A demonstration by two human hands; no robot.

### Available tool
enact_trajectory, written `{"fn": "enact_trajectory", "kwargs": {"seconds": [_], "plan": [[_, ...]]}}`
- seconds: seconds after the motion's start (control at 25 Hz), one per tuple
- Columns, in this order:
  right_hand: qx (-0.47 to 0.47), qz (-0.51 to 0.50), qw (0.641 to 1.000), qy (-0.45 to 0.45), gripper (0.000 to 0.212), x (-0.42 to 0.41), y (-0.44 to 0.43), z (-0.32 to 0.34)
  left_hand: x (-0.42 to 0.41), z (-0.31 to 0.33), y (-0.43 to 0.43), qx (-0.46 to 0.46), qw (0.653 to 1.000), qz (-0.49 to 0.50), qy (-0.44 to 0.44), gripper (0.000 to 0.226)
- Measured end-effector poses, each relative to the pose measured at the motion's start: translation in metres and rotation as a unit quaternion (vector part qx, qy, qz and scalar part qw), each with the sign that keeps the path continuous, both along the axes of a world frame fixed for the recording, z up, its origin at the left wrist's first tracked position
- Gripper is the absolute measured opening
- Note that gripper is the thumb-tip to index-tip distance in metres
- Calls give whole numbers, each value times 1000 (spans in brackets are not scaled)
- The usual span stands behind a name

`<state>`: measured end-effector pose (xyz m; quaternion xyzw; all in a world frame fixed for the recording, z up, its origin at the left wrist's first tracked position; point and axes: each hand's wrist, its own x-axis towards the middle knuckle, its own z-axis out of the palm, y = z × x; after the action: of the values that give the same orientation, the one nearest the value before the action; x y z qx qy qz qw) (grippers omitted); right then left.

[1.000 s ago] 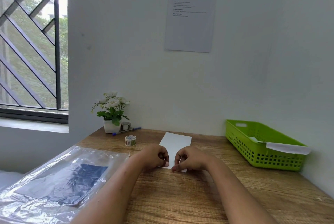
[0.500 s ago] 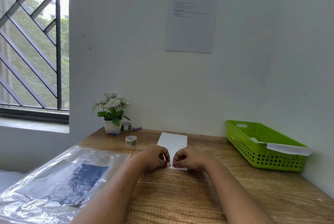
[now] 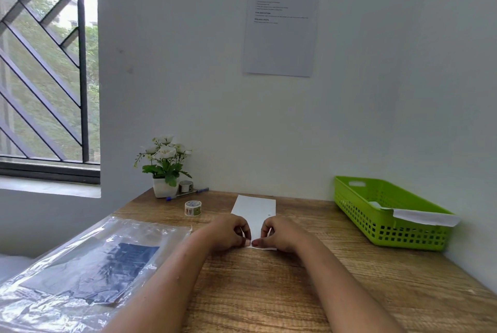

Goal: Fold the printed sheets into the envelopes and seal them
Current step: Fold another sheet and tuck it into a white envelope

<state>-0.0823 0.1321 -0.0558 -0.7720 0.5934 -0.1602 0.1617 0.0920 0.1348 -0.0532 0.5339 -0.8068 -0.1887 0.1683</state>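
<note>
The white sheet has swung straighter, left hand and right hand pinching its near edge.

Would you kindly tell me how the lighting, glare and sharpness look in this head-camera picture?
Head view: soft daylight, with the window overexposed at its top; glare streaks on the plastic bag; the print on the wall notice too blurred to read; the sheet fairly sharp.

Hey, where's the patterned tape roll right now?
Head view: the tape roll sits on the wooden table, left of the white sheet, in front of the flower pot and blue pen.
</note>
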Motion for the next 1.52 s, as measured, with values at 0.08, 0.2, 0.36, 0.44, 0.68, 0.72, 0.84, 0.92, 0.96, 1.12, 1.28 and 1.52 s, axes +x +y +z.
{"fn": "enact_trajectory", "kwargs": {"seconds": [0.08,0.2,0.36,0.44,0.68,0.72,0.84,0.92,0.96,1.12,1.28,1.52], "plan": [[-1,-8,1000,10,30,0,1,0,0,0,0,1,1000,0,-1,18],[1,-9,1000,17,33,1,1,1,1,-1,-1,4,1000,-1,2,17],[0,-13,1000,14,35,2,1,0,1,0,-1,6,1000,7,3,16],[6,-9,1000,5,31,1,1,1,0,0,1,9,1000,6,4,17],[48,10,999,-11,17,0,4,10,5,6,1,40,999,15,21,21],[58,11,998,-17,15,0,5,12,6,7,1,48,998,19,24,23],[86,1,996,-36,14,-1,6,15,7,10,1,67,997,33,28,25],[108,-10,993,-49,16,-2,5,17,6,11,0,74,996,41,26,26],[119,-15,991,-53,17,-2,5,18,6,12,0,77,996,45,26,26],[148,-25,986,-65,25,-4,7,21,7,13,-1,75,995,53,24,27],[173,-24,981,-80,33,-5,8,22,8,11,-3,67,995,64,19,26],[191,-28,978,-76,35,-8,3,20,15,5,-9,23,991,131,-27,28]]}}
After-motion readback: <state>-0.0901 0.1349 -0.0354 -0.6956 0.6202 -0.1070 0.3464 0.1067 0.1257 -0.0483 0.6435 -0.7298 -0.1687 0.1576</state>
